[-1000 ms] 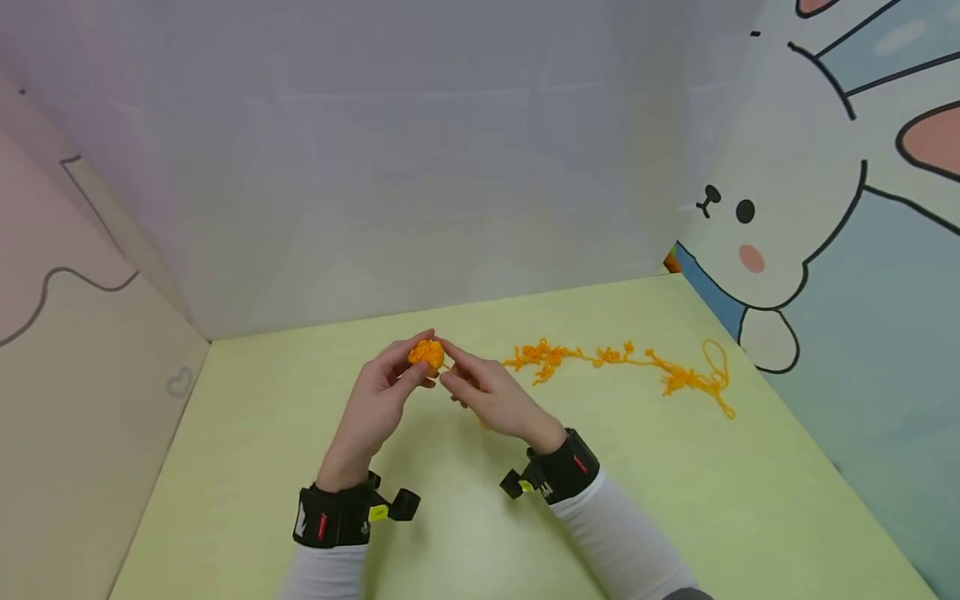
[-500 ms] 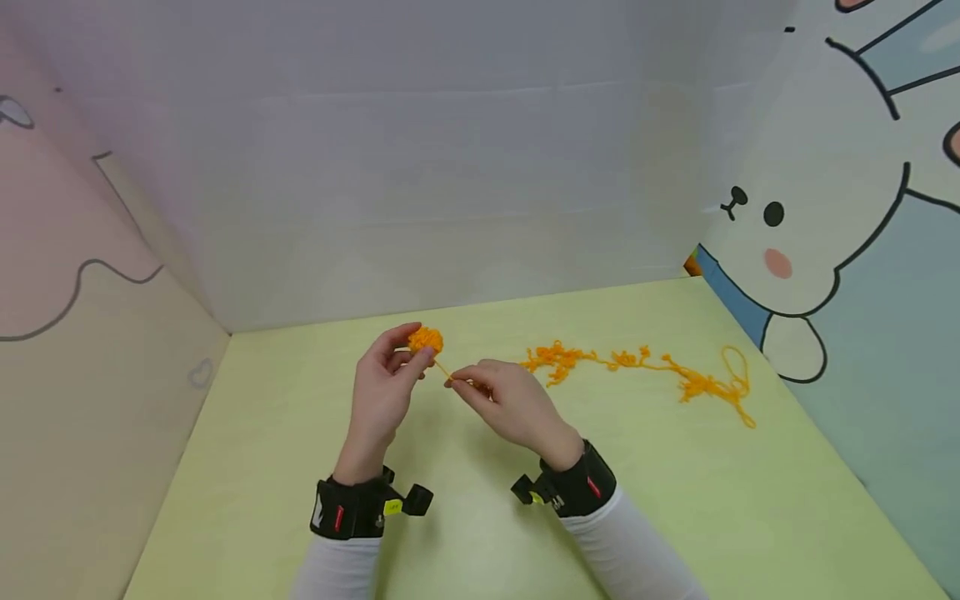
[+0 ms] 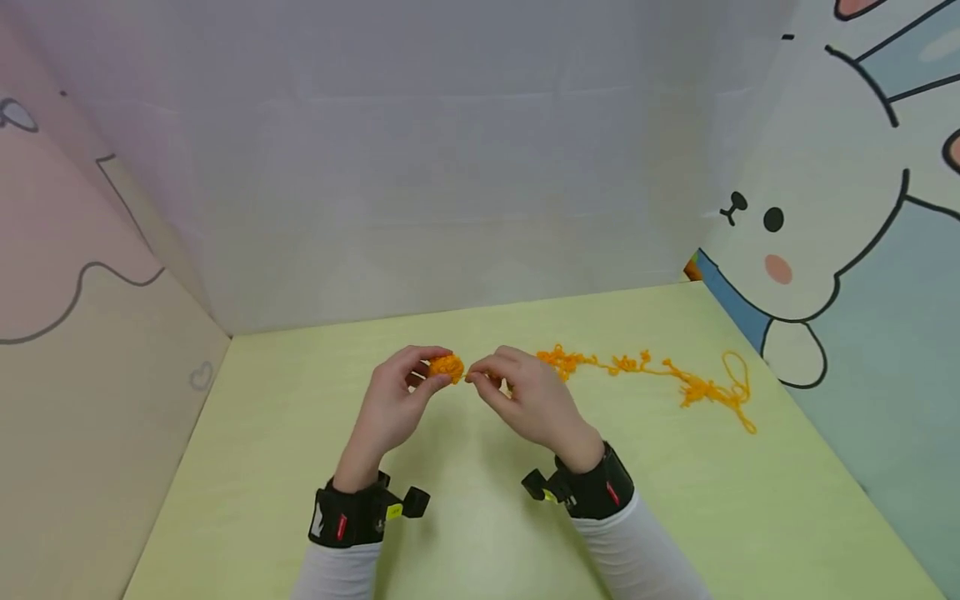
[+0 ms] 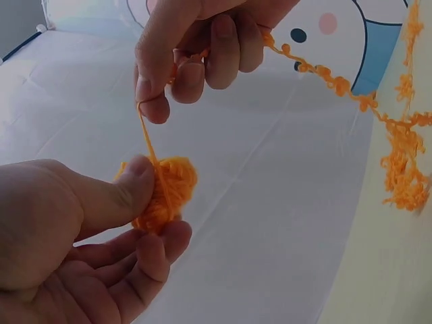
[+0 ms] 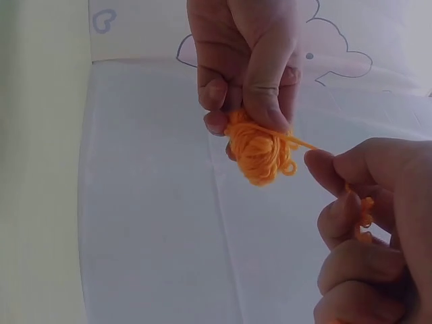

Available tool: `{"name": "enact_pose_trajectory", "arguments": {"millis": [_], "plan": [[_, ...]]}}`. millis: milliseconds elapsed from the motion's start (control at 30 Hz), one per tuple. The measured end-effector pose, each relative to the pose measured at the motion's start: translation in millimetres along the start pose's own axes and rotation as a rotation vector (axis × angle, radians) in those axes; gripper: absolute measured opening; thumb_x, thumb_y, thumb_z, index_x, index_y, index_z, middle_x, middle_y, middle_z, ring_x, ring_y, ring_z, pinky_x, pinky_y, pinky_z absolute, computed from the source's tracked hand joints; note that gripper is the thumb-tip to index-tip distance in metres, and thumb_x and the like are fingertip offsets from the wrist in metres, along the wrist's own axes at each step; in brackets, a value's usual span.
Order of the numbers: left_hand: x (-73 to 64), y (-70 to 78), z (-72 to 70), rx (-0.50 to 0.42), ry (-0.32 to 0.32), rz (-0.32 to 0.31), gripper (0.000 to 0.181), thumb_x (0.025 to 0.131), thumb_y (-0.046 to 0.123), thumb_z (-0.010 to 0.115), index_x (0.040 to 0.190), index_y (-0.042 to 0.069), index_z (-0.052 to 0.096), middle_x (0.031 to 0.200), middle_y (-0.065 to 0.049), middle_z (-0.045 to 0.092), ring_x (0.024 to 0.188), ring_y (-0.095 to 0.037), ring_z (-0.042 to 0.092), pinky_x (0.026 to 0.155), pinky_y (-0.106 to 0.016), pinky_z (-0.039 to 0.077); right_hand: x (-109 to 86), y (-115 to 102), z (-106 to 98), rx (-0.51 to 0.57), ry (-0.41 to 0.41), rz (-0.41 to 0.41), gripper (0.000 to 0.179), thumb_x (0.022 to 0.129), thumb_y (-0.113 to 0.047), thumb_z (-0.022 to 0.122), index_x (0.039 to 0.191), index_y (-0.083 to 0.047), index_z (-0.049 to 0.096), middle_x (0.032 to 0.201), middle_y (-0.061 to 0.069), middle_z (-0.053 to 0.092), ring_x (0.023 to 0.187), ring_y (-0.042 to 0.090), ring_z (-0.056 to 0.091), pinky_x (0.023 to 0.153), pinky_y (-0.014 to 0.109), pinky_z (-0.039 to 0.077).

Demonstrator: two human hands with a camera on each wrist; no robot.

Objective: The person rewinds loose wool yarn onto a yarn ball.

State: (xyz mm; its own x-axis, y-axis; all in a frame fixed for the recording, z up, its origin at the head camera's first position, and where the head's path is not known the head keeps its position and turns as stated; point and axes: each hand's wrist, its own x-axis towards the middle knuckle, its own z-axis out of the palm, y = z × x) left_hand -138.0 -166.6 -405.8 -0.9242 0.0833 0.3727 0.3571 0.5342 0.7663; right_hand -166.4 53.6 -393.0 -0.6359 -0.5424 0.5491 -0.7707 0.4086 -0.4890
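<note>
Between the thumb and fingers of my left hand (image 3: 397,396) is a small ball of orange yarn (image 3: 447,367). In the right wrist view the yarn ball (image 5: 256,155) shows wound strands and a small loop sticking out at its side. My right hand (image 3: 536,398) pinches the strand between thumb and forefinger, close to the ball. That strand (image 4: 147,135) runs taut from the ball to the fingertips in the left wrist view. More crinkled yarn (image 5: 366,214) passes under the curled fingers of the right hand and trails off to the tangled length on the table.
Loose, kinked orange yarn (image 3: 626,364) stretches across the right back of the pale yellow table (image 3: 465,533), ending in a clump (image 3: 705,390) with a large loop. A white back panel (image 3: 450,167) and printed side panels (image 3: 885,333) border the table.
My right hand drew the strand out from the ball, then came level with it again. The left hand has tilted the ball and lowered it a little, shifting it right.
</note>
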Motion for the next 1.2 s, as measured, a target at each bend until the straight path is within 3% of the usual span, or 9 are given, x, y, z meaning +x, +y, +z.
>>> {"name": "enact_pose_trajectory", "arguments": {"millis": [233, 467, 667, 833, 1000, 1200], "plan": [[-0.8, 2.8, -0.7, -0.051, -0.122, -0.014, 0.031, 0.088, 0.016, 0.073, 0.119, 0.021, 0.067, 0.107, 0.007, 0.065, 0.086, -0.011, 0.059, 0.068, -0.039, 0.057, 0.8, 7, -5, -0.023, 0.045, -0.019, 0.012, 0.096, -0.025, 0.065, 0.102, -0.016, 0.072, 0.087, -0.007, 0.060, 0.066, 0.010, 0.048, 0.053, 0.026, 0.044], [-4.9, 8.7, -1.6, -0.136, -0.215, -0.010, 0.033, 0.089, 0.018, 0.075, 0.120, 0.023, 0.064, 0.107, 0.008, 0.065, 0.089, -0.011, 0.061, 0.073, -0.036, 0.059, 1.3, 7, -10, -0.034, 0.071, -0.090, 0.012, 0.093, -0.021, 0.069, 0.103, -0.015, 0.072, 0.089, -0.005, 0.061, 0.067, 0.007, 0.048, 0.054, 0.025, 0.047], [-5.0, 20.3, -3.0, -0.201, -0.239, 0.002, 0.031, 0.088, 0.018, 0.076, 0.115, 0.019, 0.063, 0.098, 0.003, 0.066, 0.079, -0.013, 0.062, 0.071, -0.031, 0.058, 6.0, 4, -16, -0.046, 0.121, -0.172, 0.015, 0.088, -0.017, 0.074, 0.102, -0.014, 0.071, 0.092, -0.004, 0.063, 0.068, 0.005, 0.050, 0.054, 0.024, 0.050], [-4.5, 28.0, -4.4, -0.264, -0.265, 0.068, 0.030, 0.085, 0.009, 0.076, 0.112, 0.016, 0.064, 0.099, 0.000, 0.066, 0.079, -0.015, 0.062, 0.072, -0.030, 0.058, 9.7, 2, -19, -0.042, 0.145, -0.212, 0.013, 0.089, -0.019, 0.073, 0.101, -0.015, 0.071, 0.094, -0.003, 0.064, 0.069, 0.006, 0.050, 0.054, 0.024, 0.050], [-4.8, 30.8, -6.5, -0.316, -0.270, 0.129, 0.034, 0.083, 0.002, 0.076, 0.111, 0.017, 0.063, 0.102, -0.001, 0.065, 0.083, -0.018, 0.061, 0.072, -0.029, 0.057, 11.9, 3, -17, -0.037, 0.149, -0.201, 0.012, 0.094, -0.027, 0.068, 0.100, -0.016, 0.071, 0.094, -0.004, 0.064, 0.068, 0.006, 0.049, 0.052, 0.024, 0.048], [-6.6, 31.2, -10.6, -0.394, -0.229, 0.130, 0.036, 0.082, 0.000, 0.077, 0.113, 0.013, 0.064, 0.107, -0.005, 0.065, 0.087, -0.022, 0.062, 0.076, -0.028, 0.057, 9.8, 5, -10, -0.022, 0.103, -0.145, 0.010, 0.092, -0.022, 0.070, 0.101, -0.017, 0.073, 0.094, -0.005, 0.063, 0.068, 0.005, 0.048, 0.054, 0.024, 0.047]]}}
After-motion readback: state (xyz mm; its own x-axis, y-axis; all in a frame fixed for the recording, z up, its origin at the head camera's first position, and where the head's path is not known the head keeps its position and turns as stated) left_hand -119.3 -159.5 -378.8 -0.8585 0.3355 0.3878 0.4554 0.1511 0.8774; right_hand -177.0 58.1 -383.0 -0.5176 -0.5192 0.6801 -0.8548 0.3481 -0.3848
